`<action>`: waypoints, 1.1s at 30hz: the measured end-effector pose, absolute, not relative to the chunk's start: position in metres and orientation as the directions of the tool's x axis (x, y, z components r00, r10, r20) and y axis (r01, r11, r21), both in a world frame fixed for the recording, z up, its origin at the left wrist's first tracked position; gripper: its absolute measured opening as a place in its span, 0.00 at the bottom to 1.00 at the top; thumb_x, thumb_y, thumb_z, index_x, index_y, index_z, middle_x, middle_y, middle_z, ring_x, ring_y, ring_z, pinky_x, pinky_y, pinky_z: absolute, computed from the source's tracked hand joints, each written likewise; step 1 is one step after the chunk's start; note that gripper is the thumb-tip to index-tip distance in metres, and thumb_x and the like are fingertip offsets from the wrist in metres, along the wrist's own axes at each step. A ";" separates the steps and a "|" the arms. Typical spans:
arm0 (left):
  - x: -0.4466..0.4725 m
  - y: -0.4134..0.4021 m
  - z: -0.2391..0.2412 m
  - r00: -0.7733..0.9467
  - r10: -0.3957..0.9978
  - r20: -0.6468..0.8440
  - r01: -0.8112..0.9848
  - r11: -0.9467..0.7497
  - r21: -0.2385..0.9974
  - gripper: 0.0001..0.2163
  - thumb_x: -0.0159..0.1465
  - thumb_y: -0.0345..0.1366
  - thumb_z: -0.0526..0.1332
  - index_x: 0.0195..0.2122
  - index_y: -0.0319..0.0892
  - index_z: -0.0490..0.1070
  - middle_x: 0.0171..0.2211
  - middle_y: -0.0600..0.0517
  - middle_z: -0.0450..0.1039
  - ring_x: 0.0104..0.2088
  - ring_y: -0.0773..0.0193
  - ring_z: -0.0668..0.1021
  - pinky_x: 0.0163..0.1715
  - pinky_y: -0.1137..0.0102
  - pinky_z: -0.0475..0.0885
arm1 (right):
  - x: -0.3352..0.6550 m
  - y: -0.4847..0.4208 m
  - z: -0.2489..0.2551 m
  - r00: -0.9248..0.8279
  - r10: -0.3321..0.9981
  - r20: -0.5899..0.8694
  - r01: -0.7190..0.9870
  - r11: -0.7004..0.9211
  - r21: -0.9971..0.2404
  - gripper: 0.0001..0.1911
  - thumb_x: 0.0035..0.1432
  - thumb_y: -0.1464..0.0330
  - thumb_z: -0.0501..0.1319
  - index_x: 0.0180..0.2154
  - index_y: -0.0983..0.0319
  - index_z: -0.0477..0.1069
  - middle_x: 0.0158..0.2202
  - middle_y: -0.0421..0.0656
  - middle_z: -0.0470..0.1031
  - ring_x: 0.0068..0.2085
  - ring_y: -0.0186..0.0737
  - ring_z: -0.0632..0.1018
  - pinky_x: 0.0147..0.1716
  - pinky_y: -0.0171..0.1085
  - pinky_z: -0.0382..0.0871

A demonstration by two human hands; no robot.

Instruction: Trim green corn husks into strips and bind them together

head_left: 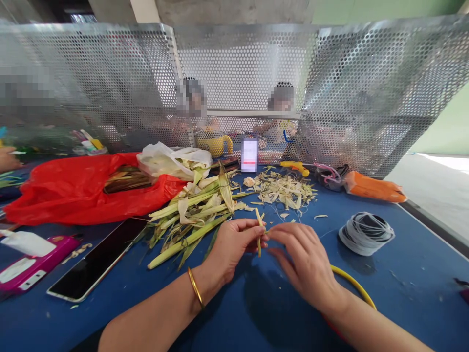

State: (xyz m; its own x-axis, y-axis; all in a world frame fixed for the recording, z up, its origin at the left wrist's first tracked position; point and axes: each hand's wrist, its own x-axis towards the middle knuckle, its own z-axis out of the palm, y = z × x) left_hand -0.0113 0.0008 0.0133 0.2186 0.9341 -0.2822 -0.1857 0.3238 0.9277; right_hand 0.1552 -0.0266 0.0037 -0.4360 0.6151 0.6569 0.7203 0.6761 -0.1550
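Pinches pale strip point(259, 243) in left hand point(231, 244), likely to stop wobbling. Holds right hand point(306, 254) close; can't tell if pinching.

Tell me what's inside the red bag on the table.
Dried brown leaves show in the opening of the red bag. Anything deeper is hidden by its plastic. I can't tell whether the white bag sits inside too.

Blue tabletop point(414, 303) spread beneath left hand point(234, 242) and right hand point(306, 259). Ahead of both, perforated metal screen point(238, 66) catching glare. Off to their right, pale floor point(434, 183), bright light patch, light green wall point(447, 112).
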 end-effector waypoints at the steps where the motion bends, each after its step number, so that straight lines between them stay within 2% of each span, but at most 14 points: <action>1: -0.011 0.001 0.014 0.220 0.933 -0.283 -0.171 0.323 0.931 0.12 0.49 0.40 0.69 0.32 0.39 0.77 0.25 0.51 0.76 0.26 0.66 0.76 0.29 0.73 0.68 | 0.156 -0.025 0.004 -0.378 0.655 0.654 0.754 0.628 -0.193 0.08 0.64 0.68 0.57 0.45 0.61 0.68 0.43 0.48 0.76 0.44 0.44 0.75 0.43 0.41 0.64; 4: -0.011 0.002 0.014 0.249 0.923 -0.294 -0.117 0.330 0.937 0.12 0.48 0.40 0.69 0.32 0.41 0.78 0.24 0.51 0.76 0.26 0.65 0.77 0.29 0.72 0.68 | 0.159 -0.019 0.005 -0.372 0.742 0.557 0.778 0.577 -0.250 0.06 0.65 0.68 0.55 0.38 0.59 0.70 0.35 0.43 0.76 0.37 0.41 0.76 0.42 0.41 0.63; 7: -0.011 0.002 0.012 0.294 0.910 -0.293 -0.054 0.322 0.945 0.13 0.49 0.43 0.69 0.31 0.40 0.78 0.23 0.52 0.75 0.24 0.65 0.75 0.26 0.73 0.65 | 0.158 -0.019 0.004 -0.451 0.755 0.477 0.753 0.608 -0.250 0.11 0.67 0.70 0.52 0.32 0.60 0.69 0.27 0.39 0.73 0.32 0.37 0.74 0.46 0.41 0.60; 11: -0.010 0.002 0.009 0.319 0.908 -0.271 -0.035 0.297 0.954 0.15 0.45 0.43 0.72 0.29 0.38 0.77 0.21 0.53 0.73 0.22 0.67 0.73 0.25 0.73 0.65 | 0.155 -0.022 0.004 -0.454 0.772 0.445 0.740 0.605 -0.294 0.13 0.66 0.71 0.51 0.28 0.60 0.66 0.25 0.38 0.70 0.30 0.36 0.72 0.46 0.41 0.60; 17: -0.012 0.003 0.013 0.309 0.914 -0.262 -0.066 0.295 0.953 0.10 0.47 0.38 0.70 0.26 0.38 0.75 0.20 0.54 0.72 0.20 0.69 0.73 0.25 0.73 0.67 | 0.155 -0.024 0.011 -0.399 0.808 0.433 0.664 0.581 -0.471 0.13 0.64 0.71 0.52 0.26 0.60 0.63 0.24 0.37 0.69 0.29 0.35 0.71 0.37 0.36 0.62; 22: -0.016 0.007 0.015 0.346 0.901 -0.262 -0.075 0.305 0.949 0.11 0.46 0.38 0.72 0.26 0.37 0.75 0.23 0.53 0.73 0.20 0.69 0.73 0.26 0.73 0.69 | 0.157 -0.024 0.016 -0.331 0.837 0.436 0.634 0.539 -0.554 0.14 0.63 0.69 0.53 0.24 0.60 0.64 0.22 0.37 0.69 0.28 0.35 0.70 0.32 0.35 0.62; 27: -0.018 0.008 0.015 0.328 0.913 -0.240 -0.083 0.282 0.956 0.11 0.46 0.39 0.71 0.27 0.37 0.76 0.21 0.53 0.72 0.21 0.69 0.73 0.28 0.72 0.70 | 0.157 -0.023 0.017 -0.287 0.863 0.416 0.623 0.498 -0.603 0.14 0.62 0.67 0.54 0.23 0.60 0.65 0.22 0.37 0.70 0.27 0.35 0.70 0.30 0.34 0.62; 33: -0.017 0.008 0.017 0.327 0.912 -0.247 -0.078 0.287 0.955 0.12 0.45 0.38 0.72 0.26 0.37 0.76 0.24 0.52 0.74 0.20 0.69 0.73 0.27 0.72 0.70 | 0.157 -0.024 0.015 -0.262 0.848 0.460 0.624 0.513 -0.590 0.14 0.62 0.68 0.55 0.23 0.60 0.65 0.22 0.38 0.70 0.28 0.35 0.71 0.30 0.34 0.62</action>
State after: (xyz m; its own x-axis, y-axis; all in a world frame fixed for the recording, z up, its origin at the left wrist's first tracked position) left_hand -0.0173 0.0081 0.0171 0.3272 0.9120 -0.2475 -0.0777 0.2869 0.9548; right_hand 0.1569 -0.0239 0.0151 -0.2623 0.8484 0.4598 0.6237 0.5126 -0.5901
